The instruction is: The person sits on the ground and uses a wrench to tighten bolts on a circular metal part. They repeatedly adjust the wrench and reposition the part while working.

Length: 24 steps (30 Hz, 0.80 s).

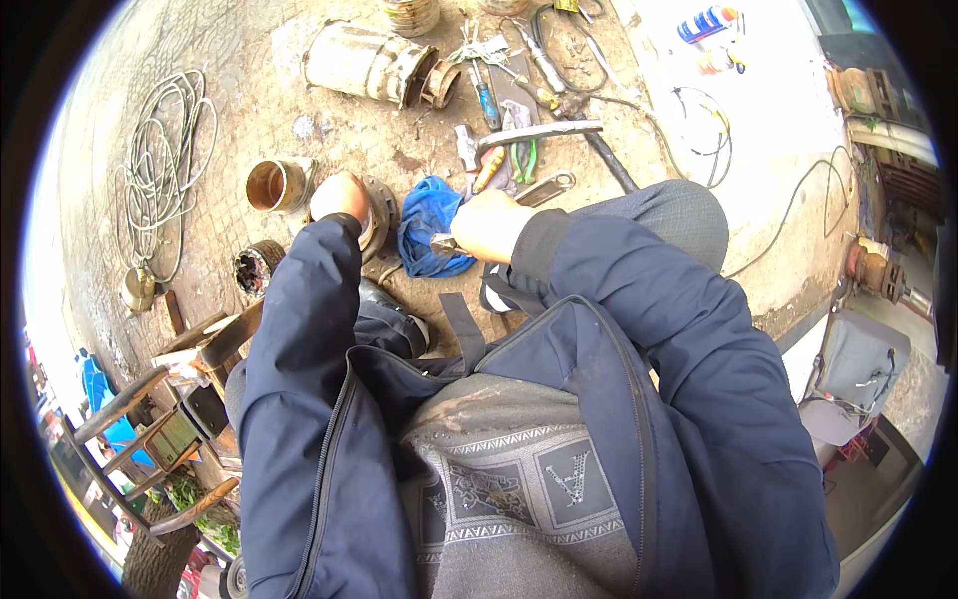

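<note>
My left hand [338, 196] is closed at the edge of a rusty round metal part [378, 220] on the ground; its fingertips are mostly hidden. My right hand [488, 226] is wrapped round a steel wrench [548, 188], whose ends stick out on both sides of the fist. Under the wrench's left end lies a crumpled blue cloth [427, 222], between my two hands. Beside the left hand stands an open brownish metal cylinder [276, 186]. A hammer [466, 147], green-handled pliers [524, 160] and a curved metal bar [544, 131] lie just beyond the right hand.
A large dirty metal cylinder [364, 62] lies farther off, near a blue-handled screwdriver [487, 104]. Coiled cable [158, 160] is at far left. A short dark ring-shaped part [259, 266] sits by my left forearm. A wooden chair [140, 424] lies lower left; a spray can [708, 24] is far right.
</note>
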### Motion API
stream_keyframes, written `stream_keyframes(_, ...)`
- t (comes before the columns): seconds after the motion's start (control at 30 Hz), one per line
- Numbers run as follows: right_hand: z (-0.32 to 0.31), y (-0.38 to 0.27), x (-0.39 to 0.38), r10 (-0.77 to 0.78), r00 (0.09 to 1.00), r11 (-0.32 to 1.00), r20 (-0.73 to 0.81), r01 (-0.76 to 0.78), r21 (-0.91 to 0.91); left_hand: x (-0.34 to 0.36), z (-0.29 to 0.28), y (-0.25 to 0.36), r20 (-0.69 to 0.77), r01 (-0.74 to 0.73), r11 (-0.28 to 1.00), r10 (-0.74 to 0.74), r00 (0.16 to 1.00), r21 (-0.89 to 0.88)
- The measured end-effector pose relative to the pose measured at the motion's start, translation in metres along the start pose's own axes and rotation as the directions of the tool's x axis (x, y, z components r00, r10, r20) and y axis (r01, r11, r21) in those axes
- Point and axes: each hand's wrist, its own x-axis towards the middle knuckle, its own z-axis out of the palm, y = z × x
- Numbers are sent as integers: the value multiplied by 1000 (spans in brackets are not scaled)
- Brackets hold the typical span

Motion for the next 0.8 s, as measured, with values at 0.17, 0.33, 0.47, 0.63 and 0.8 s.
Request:
stream_keyframes(0.17, 2, 2, 2, 9, 999, 1000, 45, -9, 0, 4, 8, -9, -34, -70, 995, 72, 997, 67)
stream_keyframes(0.33, 5, 2, 3, 20, 1000, 1000, 18, -20, 17, 2, 18, -13, -85, -124, 988, 131, 988, 92)
stream_keyframes(0.47, 4, 2, 2, 12, 1000, 1000, 10, -12, 13, -1, 10, -6, -59, -81, 993, 87, 994, 85)
stream_keyframes(0.63, 1, 1, 3, 15, 999, 1000, 35, -16, 22, 0, 12, -9, -96, -107, 992, 112, 989, 62)
stream_keyframes(0.8, 3, 1, 2, 6, 1000, 1000, 6, -6, 16, -2, 24, -19, -258, -218, 971, 236, 937, 95)
